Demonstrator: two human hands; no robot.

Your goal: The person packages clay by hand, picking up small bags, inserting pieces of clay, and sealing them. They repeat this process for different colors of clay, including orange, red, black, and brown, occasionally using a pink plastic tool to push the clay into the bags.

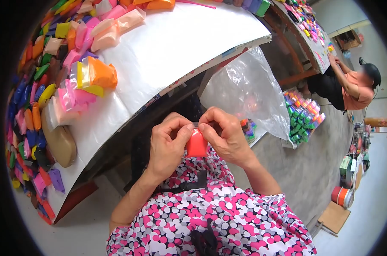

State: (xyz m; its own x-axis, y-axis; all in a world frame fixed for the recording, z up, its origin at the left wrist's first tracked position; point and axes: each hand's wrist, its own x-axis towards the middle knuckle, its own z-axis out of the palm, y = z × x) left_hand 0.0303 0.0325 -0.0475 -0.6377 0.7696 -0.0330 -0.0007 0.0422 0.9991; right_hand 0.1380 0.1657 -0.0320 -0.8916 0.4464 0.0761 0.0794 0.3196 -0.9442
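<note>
A small red-orange packet in clear plastic hangs between my two hands, in front of my patterned apron. My left hand pinches its top edge between thumb and forefinger. On the other side of the same edge, my right hand grips it with thumb and fingertips. Both thumbs sit close together at the packet's top, and the fingers partly hide that edge. The packet's lower body is smooth and full.
A white-covered table carries a big heap of colourful packets at left, with an orange packet nearer me. A clear plastic bag hangs beside the table. Stacked packets stand on the floor. Another person works at a second table.
</note>
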